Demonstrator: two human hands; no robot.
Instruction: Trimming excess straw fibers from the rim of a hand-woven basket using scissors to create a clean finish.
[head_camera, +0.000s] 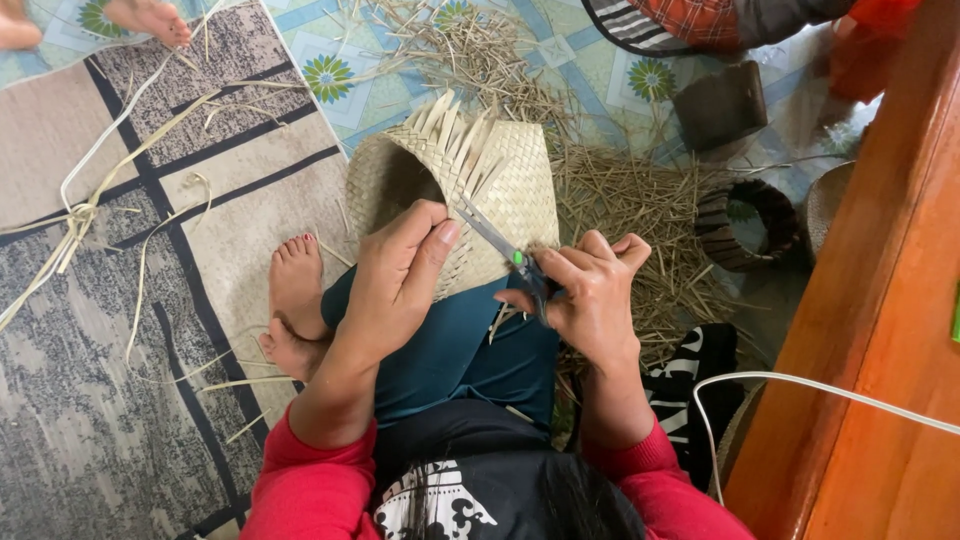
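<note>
A pale woven straw basket (510, 170) lies on its side on my lap, its mouth toward the left, with loose strip ends sticking up along the rim. My left hand (400, 275) grips the near rim of the basket, thumb on its outer wall. In my right hand (590, 295) is a pair of scissors (500, 245) with dark handles and a green dot. The blades point up-left, against the strip ends at the rim.
Cut straw scraps (640, 210) litter the tiled floor behind the basket. A dark woven ring (748, 225) and a dark block (720, 105) lie at right. A wooden furniture edge (880, 300) fills the right side. Long straw strips (110, 190) lie on the grey mat. Another person's feet (150, 18) show top left.
</note>
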